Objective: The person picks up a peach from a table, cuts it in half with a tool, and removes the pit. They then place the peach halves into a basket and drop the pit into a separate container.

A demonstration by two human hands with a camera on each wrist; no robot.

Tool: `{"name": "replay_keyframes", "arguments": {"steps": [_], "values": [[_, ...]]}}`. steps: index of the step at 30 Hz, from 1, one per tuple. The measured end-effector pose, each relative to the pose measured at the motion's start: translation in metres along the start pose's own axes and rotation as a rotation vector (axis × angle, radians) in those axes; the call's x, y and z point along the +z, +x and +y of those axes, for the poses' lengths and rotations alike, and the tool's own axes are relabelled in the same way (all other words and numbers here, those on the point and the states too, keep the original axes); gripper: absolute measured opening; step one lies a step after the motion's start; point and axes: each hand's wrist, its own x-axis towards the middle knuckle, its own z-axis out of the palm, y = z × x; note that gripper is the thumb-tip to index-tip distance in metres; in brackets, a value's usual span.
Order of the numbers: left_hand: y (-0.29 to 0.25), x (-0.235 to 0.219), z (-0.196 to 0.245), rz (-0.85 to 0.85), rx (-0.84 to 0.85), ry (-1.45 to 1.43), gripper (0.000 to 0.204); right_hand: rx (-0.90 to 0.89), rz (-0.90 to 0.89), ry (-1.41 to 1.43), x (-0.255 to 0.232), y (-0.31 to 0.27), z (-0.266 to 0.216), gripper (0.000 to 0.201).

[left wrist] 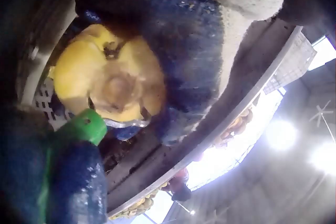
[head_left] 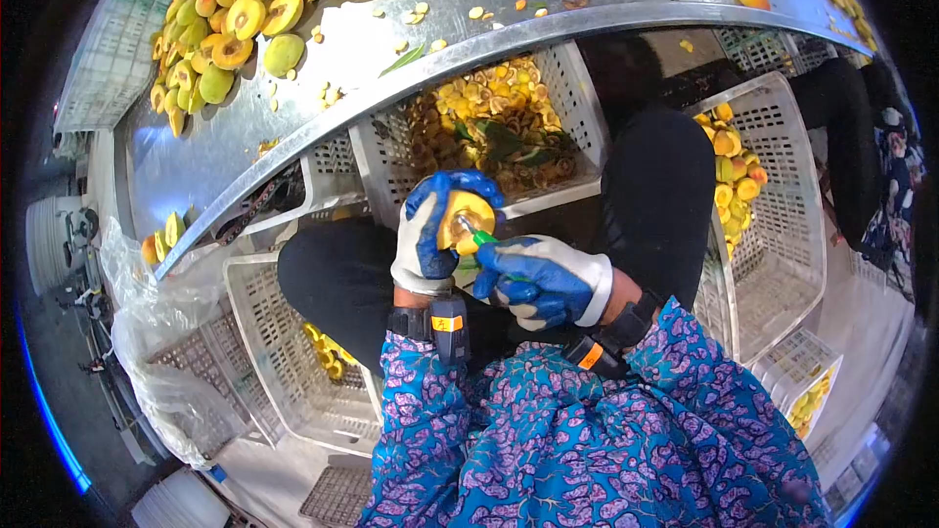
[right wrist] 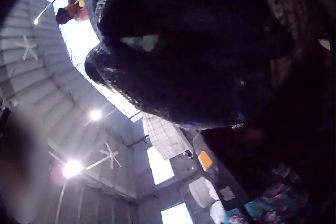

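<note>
In the head view a yellow fruit half [head_left: 467, 222] sits in the gloved left hand [head_left: 426, 232], whose fingers curl round its back. The gloved right hand [head_left: 550, 280] grips a green-handled tool [head_left: 481, 237], its metal end at the middle of the cut face. Seen from the left wrist, the fruit [left wrist: 107, 74] is yellow with a brownish centre, and the green handle [left wrist: 86, 127] lies close below it, with a metal edge along the fruit's lower side. The right wrist view is mostly the dark glove [right wrist: 184, 50]; fruit and tool cannot be made out there.
A metal table [head_left: 342, 78] bears piled fruit halves and scattered pits. Under its edge stands a crate [head_left: 579, 98] of yellow scraps and leaves. Another crate [head_left: 782, 264] with fruit halves is at the right, and one [head_left: 284, 362] with yellow pieces at the left.
</note>
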Motion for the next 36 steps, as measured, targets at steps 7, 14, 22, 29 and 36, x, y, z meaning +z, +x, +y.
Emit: {"name": "replay_keyframes", "arguments": {"steps": [7,14,22,29,36], "values": [[-0.006,0.0,0.006,-0.028,-0.092,-0.088,0.033,-0.021,0.041,-0.029,0.011,-0.002,0.007,0.029],[-0.001,0.008,0.001,-0.016,-0.178,-0.156,0.034,0.067,-0.206,0.355,-0.011,-0.004,0.011,0.036],[0.003,0.004,-0.006,0.034,-0.17,-0.28,0.033,-0.051,-0.325,0.484,-0.02,0.009,0.026,0.035],[0.002,0.027,-0.005,0.172,-0.068,-0.392,0.036,-0.077,-0.214,0.361,-0.017,0.007,0.014,0.033],[0.002,0.018,-0.009,0.168,-0.103,-0.334,0.033,-0.084,-0.146,0.442,-0.007,0.01,0.014,0.031]]}}
